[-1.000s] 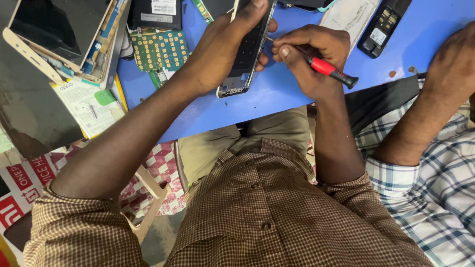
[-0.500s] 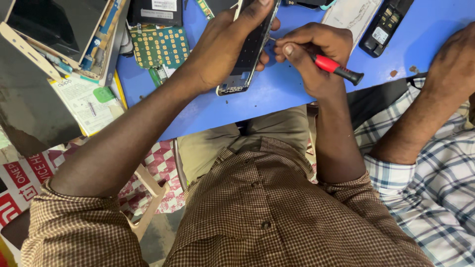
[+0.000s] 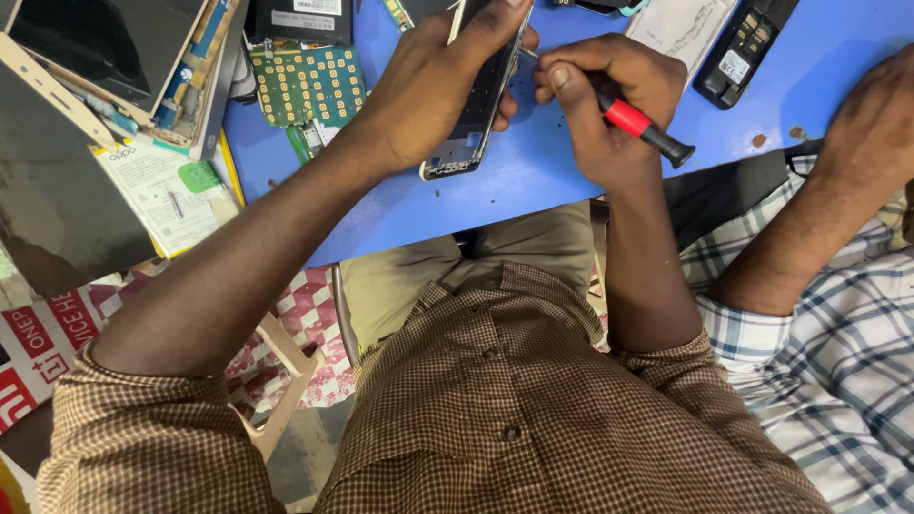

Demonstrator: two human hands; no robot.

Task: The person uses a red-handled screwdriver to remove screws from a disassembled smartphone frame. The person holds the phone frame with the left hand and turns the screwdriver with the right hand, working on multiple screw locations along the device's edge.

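Over the blue table (image 3: pixel 571 181), left to right: a green keypad board (image 3: pixel 307 84) lies aside; the left hand (image 3: pixel 433 81) is closed round an opened phone frame (image 3: pixel 476 95), tilting it up, seemingly to steady it for the red-handled screwdriver (image 3: pixel 640 126) pinched in the right hand (image 3: pixel 609 105). Compared with half a second ago, little has shifted; a neighbour's forearm (image 3: pixel 838 181) rests rightmost
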